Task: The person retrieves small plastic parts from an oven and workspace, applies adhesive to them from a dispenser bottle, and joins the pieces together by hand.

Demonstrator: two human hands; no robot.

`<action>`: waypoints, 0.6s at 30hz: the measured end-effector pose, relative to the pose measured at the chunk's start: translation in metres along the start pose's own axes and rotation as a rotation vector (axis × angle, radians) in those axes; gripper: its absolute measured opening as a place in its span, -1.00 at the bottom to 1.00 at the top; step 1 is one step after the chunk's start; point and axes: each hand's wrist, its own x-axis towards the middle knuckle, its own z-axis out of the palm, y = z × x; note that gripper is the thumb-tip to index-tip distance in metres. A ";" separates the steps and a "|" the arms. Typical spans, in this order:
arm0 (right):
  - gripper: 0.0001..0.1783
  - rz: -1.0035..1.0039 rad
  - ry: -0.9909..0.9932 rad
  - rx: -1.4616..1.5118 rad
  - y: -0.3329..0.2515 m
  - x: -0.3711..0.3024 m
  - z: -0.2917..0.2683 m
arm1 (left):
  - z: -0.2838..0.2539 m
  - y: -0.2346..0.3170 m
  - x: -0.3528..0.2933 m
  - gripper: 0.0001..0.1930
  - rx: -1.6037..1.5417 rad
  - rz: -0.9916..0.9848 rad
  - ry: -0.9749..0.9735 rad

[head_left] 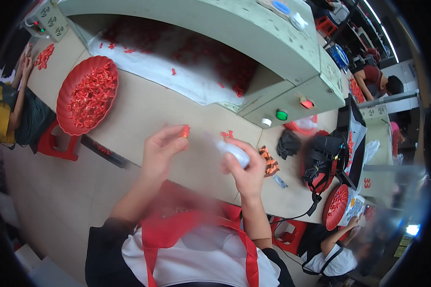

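Note:
My left hand (pixel 160 147) pinches a small red piece (pixel 185 131) between thumb and fingertips, over the table. In my right hand (pixel 248 170) is a white squeeze bottle (pixel 235 153), its blurred narrow tip pointing left towards the red piece but apart from it. Just beyond the right fingers lie a few loose red pieces (pixel 228 134) on the pale tabletop (pixel 196 167). A scalloped red tray (pixel 62 98) heaped with similar red pieces stands to the left.
A pale green machine (pixel 210 28) with a wide opening spans the far side; red pieces lie on its white cloth (pixel 153 79). At right are a black bag (pixel 323 153), dark cloth (pixel 289 144) and an orange-and-black striped item (pixel 269 161). Co-workers sit left and right.

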 end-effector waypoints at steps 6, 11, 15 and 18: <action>-0.69 -0.044 -0.139 -0.293 0.051 0.120 0.084 | -0.032 0.010 -0.005 -0.75 -0.135 0.039 0.062; -0.74 -0.428 -0.164 -0.696 0.055 0.200 0.119 | -0.049 0.015 -0.013 -0.75 -0.142 0.087 0.081; -0.80 -0.393 -0.196 -0.799 0.063 0.211 0.123 | -0.062 0.015 -0.014 -0.72 -0.152 0.077 0.143; -0.81 0.087 -0.250 -0.188 0.050 0.197 0.118 | -0.062 0.016 -0.014 -0.73 -0.156 0.073 0.156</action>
